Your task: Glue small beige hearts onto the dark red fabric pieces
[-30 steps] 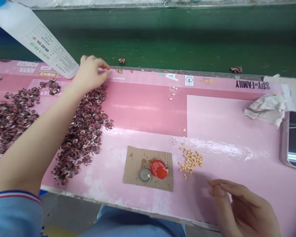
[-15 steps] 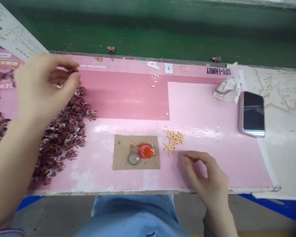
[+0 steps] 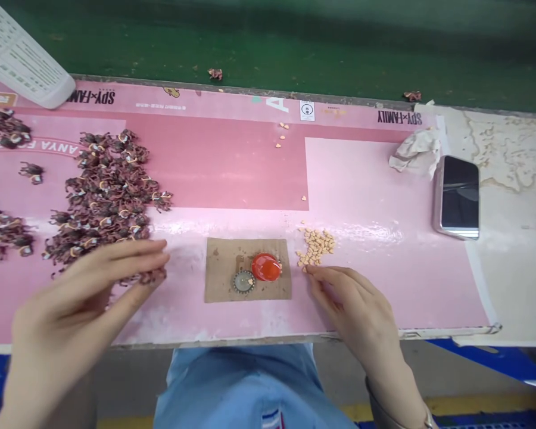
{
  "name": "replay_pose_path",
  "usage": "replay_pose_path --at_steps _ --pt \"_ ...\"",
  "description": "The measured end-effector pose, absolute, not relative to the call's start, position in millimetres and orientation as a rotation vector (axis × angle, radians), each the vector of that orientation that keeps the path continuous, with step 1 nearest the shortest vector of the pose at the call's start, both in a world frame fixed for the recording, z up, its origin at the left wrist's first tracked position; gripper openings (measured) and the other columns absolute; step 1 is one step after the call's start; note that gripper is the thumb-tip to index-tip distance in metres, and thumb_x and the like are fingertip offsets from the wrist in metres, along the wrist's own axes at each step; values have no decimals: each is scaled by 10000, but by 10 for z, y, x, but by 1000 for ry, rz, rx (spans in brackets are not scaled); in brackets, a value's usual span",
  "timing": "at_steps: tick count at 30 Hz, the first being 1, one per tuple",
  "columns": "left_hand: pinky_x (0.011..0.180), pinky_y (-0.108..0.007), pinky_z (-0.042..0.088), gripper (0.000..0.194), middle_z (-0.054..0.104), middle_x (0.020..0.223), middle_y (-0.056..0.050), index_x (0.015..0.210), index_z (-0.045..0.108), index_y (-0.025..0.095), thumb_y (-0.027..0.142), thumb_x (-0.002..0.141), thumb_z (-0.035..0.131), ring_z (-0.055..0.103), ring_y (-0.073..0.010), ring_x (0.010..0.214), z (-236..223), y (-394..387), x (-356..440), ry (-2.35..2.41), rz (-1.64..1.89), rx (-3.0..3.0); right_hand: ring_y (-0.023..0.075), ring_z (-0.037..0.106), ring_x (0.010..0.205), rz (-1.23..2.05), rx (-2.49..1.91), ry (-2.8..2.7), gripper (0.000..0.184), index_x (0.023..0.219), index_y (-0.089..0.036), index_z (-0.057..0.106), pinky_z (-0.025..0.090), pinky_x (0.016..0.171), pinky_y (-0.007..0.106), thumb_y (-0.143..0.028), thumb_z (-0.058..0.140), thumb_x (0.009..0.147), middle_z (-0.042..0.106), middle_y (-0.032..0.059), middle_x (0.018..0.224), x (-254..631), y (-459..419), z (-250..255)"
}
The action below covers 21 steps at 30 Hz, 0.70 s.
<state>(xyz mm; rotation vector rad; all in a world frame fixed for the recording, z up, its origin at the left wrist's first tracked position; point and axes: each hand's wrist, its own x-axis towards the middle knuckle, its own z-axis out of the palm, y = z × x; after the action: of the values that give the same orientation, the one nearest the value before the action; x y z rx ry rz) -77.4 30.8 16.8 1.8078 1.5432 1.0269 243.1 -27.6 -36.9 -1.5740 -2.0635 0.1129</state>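
Note:
My left hand (image 3: pixel 93 292) pinches a small dark-red, many-limbed figure (image 3: pixel 154 276) between thumb and fingers, just left of a cardboard piece (image 3: pixel 218 286). Behind that hand spreads a heap of similar dark-red figures (image 3: pixel 111 179) with pale and yellowish bits. My right hand (image 3: pixel 355 310) is closed, its thumb and forefinger together at a tiny beige piece (image 3: pixel 304 269) on the near edge of a small pile of beige pieces (image 3: pixel 319 245). On the cardboard lie a glossy orange-red cap-like disc (image 3: pixel 267 267) and a ridged metal bottle cap (image 3: pixel 243 282) with a beige bit in it.
A white bottle or tube (image 3: pixel 31 65) lies at the back left. A phone (image 3: pixel 460 196) and crumpled tissue (image 3: pixel 416 152) are at the right. Behind the pink printed sheet (image 3: pixel 223 161) runs a green surface (image 3: pixel 295 53) with a few stray figures.
My left hand has come from the back of the heap toward the near edge, carrying a dark-red figure. My right hand has shifted left to the beige pile and closed its fingertips.

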Motion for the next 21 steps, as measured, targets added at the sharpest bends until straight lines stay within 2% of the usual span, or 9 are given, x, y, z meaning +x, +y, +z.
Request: replay_pose_path --at_steps 3,6,9,12,14,17,21 --pt "827 -409 650 281 820 908 61 927 853 451 199 805 830 746 -238 786 103 54 -615 1614 1108 1585 167 785 774 104 -1506 -2079 168 953 -256 630 655 724 279 -91 621 981 813 11 891 2456 -244 -370" --pt "657 -284 657 323 807 983 7 1012 858 406 129 870 770 722 -164 686 5 -83 -381 1374 1156 1487 168 792 764 281 -1455 -1908 224 867 -260 565 648 671 261 -62 651 928 807 2 863 2371 -238 -297" --pt "651 -188 632 315 774 975 -60 940 874 313 65 878 690 742 -155 791 -83 -99 -149 1131 1062 1465 157 766 687 610 -1285 -1656 273 855 -262 508 634 610 263 -32 652 890 783 -10 806 2145 -250 -140" --pt "713 -200 629 216 743 947 -101 861 860 241 107 870 691 725 -187 888 -121 -99 -13 1083 976 1372 140 736 620 783 -1097 -1585 301 864 -264 459 649 628 284 -14 625 887 787 -15 774 1895 -244 -10" --pt "704 -222 625 108 724 982 -121 888 854 222 215 879 747 704 -192 863 -125 -120 13 1028 969 1284 134 734 611 809 -1059 -1568 310 858 -266 441 663 651 290 -15 619 892 793 -14 767 1786 -229 18" --pt "717 -237 628 110 701 997 -114 863 840 215 320 883 809 694 -173 815 -122 -161 12 1003 991 1182 126 739 616 761 -1060 -1580 314 850 -264 452 675 667 278 -14 636 897 805 -8 776 1729 -213 -4" --pt "698 -183 621 99 691 946 -81 786 783 198 215 881 805 703 -143 793 -129 -196 31 1036 1067 1212 133 773 663 688 -1031 -1610 284 887 -245 528 678 682 244 8 657 894 817 17 790 1732 -214 -46"
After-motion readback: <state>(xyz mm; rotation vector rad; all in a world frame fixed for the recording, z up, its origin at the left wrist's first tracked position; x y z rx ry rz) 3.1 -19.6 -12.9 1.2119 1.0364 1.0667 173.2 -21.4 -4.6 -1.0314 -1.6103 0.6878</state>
